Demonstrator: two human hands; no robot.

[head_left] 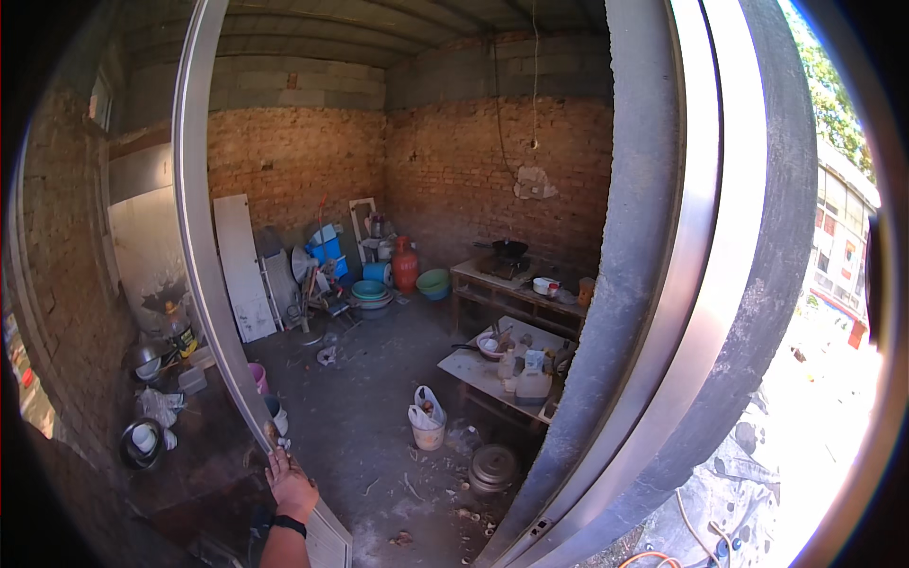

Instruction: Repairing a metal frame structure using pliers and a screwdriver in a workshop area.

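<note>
My left hand (293, 488), with a black band on its wrist, reaches up from the lower edge to a metal-framed door (248, 398). Its fingers bend around the door's inner edge, just below a small handle (271, 433). The door stands open to the left, with a glass pane above and a pale panel low down. Fingertips are partly hidden. On the right runs the metal door frame (696, 199), set against a grey wall end. My right hand is outside the picture.
Inside the brick room, a white bucket (428, 437) with a plastic bag and a round lidded pot (493, 468) stand on the floor. A low table (464, 363) holds bowls and jugs. Behind it a bench carries a wok (509, 249). A red gas cylinder (404, 265) stands far back.
</note>
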